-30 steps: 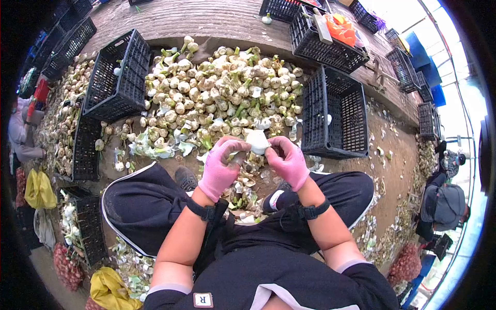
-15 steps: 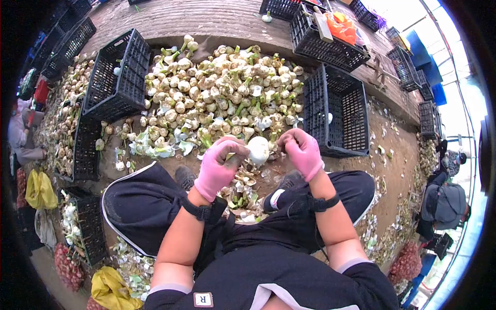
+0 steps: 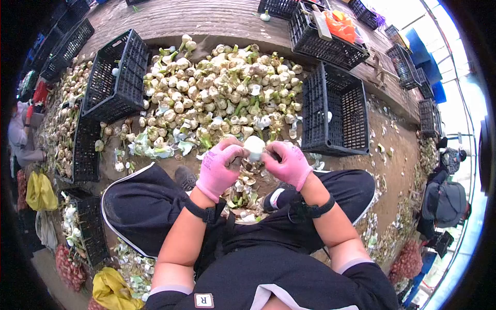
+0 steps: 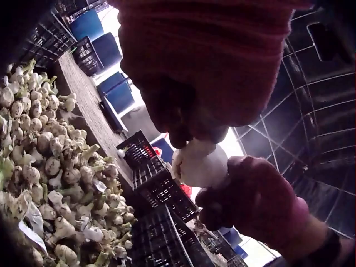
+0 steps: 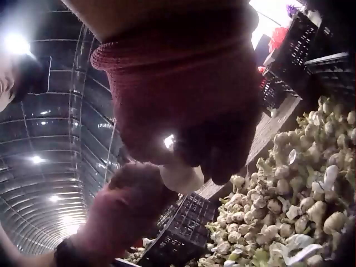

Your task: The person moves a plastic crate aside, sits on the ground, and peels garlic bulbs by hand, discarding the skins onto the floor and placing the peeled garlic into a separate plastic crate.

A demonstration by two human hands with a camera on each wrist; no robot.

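Between my two pink-gloved hands is a white, peeled-looking garlic bulb (image 3: 254, 146), held up in front of my shins. My left hand (image 3: 219, 169) pinches its left side between thumb and curled fingers. On the other side, my right hand (image 3: 289, 164) has thumb and fingertips bent in at the bulb's edge, pinching its surface. The left wrist view shows the pale bulb (image 4: 203, 164) between both gloves. In the right wrist view the right glove hides part of it. Beyond the hands lies a large heap of untrimmed garlic bulbs (image 3: 222, 93) with short stems.
Black plastic crates stand left (image 3: 116, 75) and right (image 3: 336, 111) of the heap, each with a white bulb inside. Another crate (image 3: 328, 39) bears an orange bag (image 3: 341, 27) on the plank walkway. Loose garlic skins (image 3: 155, 147) litter the ground. Other people sit at both sides.
My right hand moved off the bulb to the right, then came back to its edge. The left hand kept its pinch while the bulb shifted and turned slightly.
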